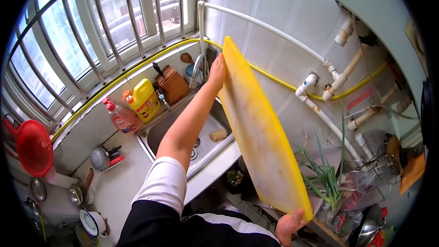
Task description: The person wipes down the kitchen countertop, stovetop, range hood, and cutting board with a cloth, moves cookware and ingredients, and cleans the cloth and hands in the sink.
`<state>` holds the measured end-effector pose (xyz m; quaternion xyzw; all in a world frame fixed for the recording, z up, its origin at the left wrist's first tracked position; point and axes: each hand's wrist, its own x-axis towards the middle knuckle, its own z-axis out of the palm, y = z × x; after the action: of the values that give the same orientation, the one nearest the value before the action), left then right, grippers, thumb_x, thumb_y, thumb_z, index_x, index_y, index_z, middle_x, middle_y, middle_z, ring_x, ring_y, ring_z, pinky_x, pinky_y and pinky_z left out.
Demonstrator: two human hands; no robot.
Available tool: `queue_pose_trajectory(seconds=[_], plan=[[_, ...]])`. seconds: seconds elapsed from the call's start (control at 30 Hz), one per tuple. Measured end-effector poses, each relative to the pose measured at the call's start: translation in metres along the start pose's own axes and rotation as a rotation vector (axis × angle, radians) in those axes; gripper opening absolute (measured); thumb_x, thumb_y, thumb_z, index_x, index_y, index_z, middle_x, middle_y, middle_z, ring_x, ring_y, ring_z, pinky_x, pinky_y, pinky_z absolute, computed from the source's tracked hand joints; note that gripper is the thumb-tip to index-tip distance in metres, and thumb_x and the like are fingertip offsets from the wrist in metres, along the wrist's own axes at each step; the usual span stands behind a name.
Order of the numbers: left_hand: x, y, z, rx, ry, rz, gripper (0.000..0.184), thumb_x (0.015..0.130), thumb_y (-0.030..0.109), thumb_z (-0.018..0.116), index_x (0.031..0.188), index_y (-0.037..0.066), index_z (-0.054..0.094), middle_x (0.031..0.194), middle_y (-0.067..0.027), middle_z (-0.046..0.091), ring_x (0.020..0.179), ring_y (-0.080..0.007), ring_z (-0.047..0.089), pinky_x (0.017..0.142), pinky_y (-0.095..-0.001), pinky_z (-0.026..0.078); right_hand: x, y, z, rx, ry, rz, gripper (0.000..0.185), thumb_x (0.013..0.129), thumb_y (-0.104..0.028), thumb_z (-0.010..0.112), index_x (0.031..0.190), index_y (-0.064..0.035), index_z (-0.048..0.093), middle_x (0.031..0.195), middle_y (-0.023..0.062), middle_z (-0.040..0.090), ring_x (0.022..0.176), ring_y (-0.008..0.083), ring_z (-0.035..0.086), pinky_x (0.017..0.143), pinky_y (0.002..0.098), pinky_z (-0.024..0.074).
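Observation:
A large cutting board point(258, 128), whitish and stained on its face with a yellow edge, is held up on a slant between my two hands. My left hand point(218, 72) grips its upper end, beside the faucet point(197, 71). At the lower end, my right hand point(290, 225) is closed on the bottom corner, with the thumb on the edge. Under my left forearm lies the steel sink point(156, 130), with a tan scrubber-like piece point(218, 135) in it. The board hides part of the wall and the sink's right side.
Behind the sink stand a yellow detergent bottle point(145, 102), a pink soap bottle point(124, 118) and a wooden knife block point(173, 84). A red strainer point(34, 148) hangs at the left. Green onions point(330, 185) and plastic bags lie at the right, below white pipes point(329, 128).

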<state>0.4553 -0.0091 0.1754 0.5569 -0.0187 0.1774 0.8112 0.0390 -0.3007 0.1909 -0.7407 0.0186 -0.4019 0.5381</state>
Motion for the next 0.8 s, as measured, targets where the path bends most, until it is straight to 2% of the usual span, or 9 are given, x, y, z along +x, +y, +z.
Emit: queue_pose_trajectory(seconds=[0.17,0.23,0.27,0.37,0.53,0.63,0.7,0.77,0.8], plan=[[0.062,-0.012,-0.008,-0.054,0.054,-0.011,0.05,0.103,0.039,0.031,0.119,-0.002,0.055,0.109,-0.0081,0.061,0.099,-0.0169,0.056,0.088,-0.0297,0.044,0.041,0.05,0.041,0.036,0.012,-0.056,0.053,0.092,-0.047,0.052,0.088,0.005,0.062,0.087,0.0131,0.059,0.084,0.0261,0.054,0.073,0.0377,0.0411],[0.077,-0.02,-0.009,-0.105,0.083,-0.012,0.049,0.103,0.039,0.031,0.116,-0.001,0.056,0.104,-0.0074,0.061,0.094,-0.0155,0.056,0.085,-0.0293,0.044,0.065,0.062,0.061,0.004,0.132,-0.152,0.051,0.091,-0.047,0.056,0.087,0.0039,0.06,0.085,0.0119,0.058,0.082,0.0241,0.054,0.073,0.0365,0.0416],[0.084,-0.024,-0.011,-0.11,0.111,-0.024,0.049,0.103,0.04,0.031,0.114,-0.001,0.057,0.102,-0.0072,0.061,0.092,-0.015,0.056,0.083,-0.0293,0.045,0.077,0.064,0.07,0.084,0.159,-0.108,0.05,0.088,-0.047,0.062,0.089,0.0026,0.057,0.084,0.0099,0.057,0.08,0.0204,0.053,0.071,0.0334,0.0426],[0.094,-0.03,-0.011,-0.072,0.167,-0.024,0.049,0.103,0.041,0.031,0.11,0.001,0.058,0.097,-0.0062,0.061,0.087,-0.0142,0.055,0.079,-0.0298,0.045,0.106,0.098,0.087,0.064,0.26,-0.09,0.053,0.085,-0.05,0.065,0.09,0.0017,0.054,0.083,0.0079,0.054,0.076,0.0172,0.052,0.069,0.0309,0.0434],[0.116,-0.069,-0.024,0.001,0.249,-0.011,0.048,0.102,0.041,0.032,0.102,0.0,0.058,0.09,-0.0061,0.06,0.082,-0.0147,0.055,0.074,-0.0312,0.045,0.143,0.152,0.105,0.026,0.29,-0.088,0.059,0.082,-0.056,0.066,0.087,0.0019,0.053,0.081,0.005,0.052,0.073,0.0155,0.05,0.069,0.0306,0.0443],[0.134,-0.103,-0.033,0.103,0.365,-0.029,0.051,0.102,0.043,0.033,0.1,-0.002,0.058,0.089,-0.0104,0.061,0.082,-0.0189,0.056,0.073,-0.0331,0.045,0.154,0.174,0.112,0.007,0.307,-0.093,0.059,0.081,-0.056,0.068,0.086,0.0017,0.053,0.08,0.0039,0.052,0.074,0.0152,0.051,0.07,0.0309,0.045],[0.124,-0.096,-0.029,0.102,0.391,-0.026,0.055,0.1,0.045,0.033,0.101,-0.004,0.058,0.092,-0.0195,0.062,0.086,-0.0307,0.059,0.079,-0.0408,0.046,0.159,0.191,0.111,-0.01,0.302,-0.094,0.059,0.081,-0.055,0.069,0.086,0.0016,0.054,0.08,0.0038,0.053,0.074,0.0153,0.052,0.07,0.0309,0.0455],[0.172,-0.175,-0.059,0.275,0.437,0.03,0.057,0.1,0.046,0.031,0.105,-0.004,0.058,0.101,-0.0267,0.06,0.096,-0.042,0.056,0.085,-0.0483,0.043,0.166,0.21,0.114,0.031,0.25,0.007,0.059,0.081,-0.057,0.067,0.087,0.0011,0.056,0.083,0.004,0.057,0.075,0.0154,0.054,0.07,0.0319,0.0462],[0.17,-0.173,-0.057,0.256,0.455,-0.009,0.056,0.099,0.045,0.03,0.106,-0.004,0.058,0.108,-0.0298,0.057,0.103,-0.0468,0.051,0.089,-0.0516,0.04,0.169,0.205,0.122,0.079,0.255,0.016,0.057,0.082,-0.055,0.067,0.084,0.0015,0.056,0.082,0.0042,0.058,0.073,0.0155,0.054,0.071,0.0325,0.0466]])
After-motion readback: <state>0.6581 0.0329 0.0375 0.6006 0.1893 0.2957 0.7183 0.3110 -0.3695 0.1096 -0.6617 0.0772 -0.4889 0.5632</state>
